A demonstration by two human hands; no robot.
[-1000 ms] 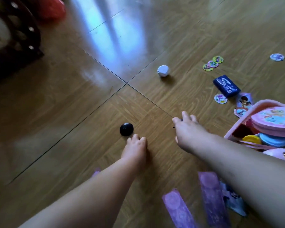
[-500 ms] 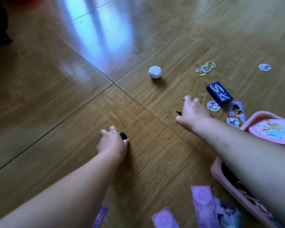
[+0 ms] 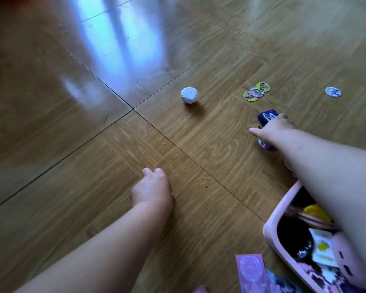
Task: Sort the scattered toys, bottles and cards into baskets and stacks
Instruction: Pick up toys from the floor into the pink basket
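Note:
My left hand (image 3: 152, 188) rests on the wood floor with its fingers curled under; the black ball that lay here is hidden inside it. My right hand (image 3: 273, 129) reaches out to the right, its fingers lying over the near end of a dark blue box (image 3: 267, 115) and its thumb pointing left. A small black piece (image 3: 258, 126) shows pinched at that thumb. A white faceted ball (image 3: 189, 95) sits alone further out. Three round picture discs (image 3: 256, 92) lie beyond the box, and one more disc (image 3: 333, 92) further right.
A pink basket (image 3: 270, 227) with toys and cards inside stands at the lower right, under my right forearm. Purple cards (image 3: 251, 271) lie on the floor beside it. Another small card (image 3: 265, 145) peeks out below my right wrist. Bare floor stretches left and far.
My left hand closed over the black ball and drew it back toward me. My right hand moved right, from bare floor onto the dark blue box, carrying the small black piece.

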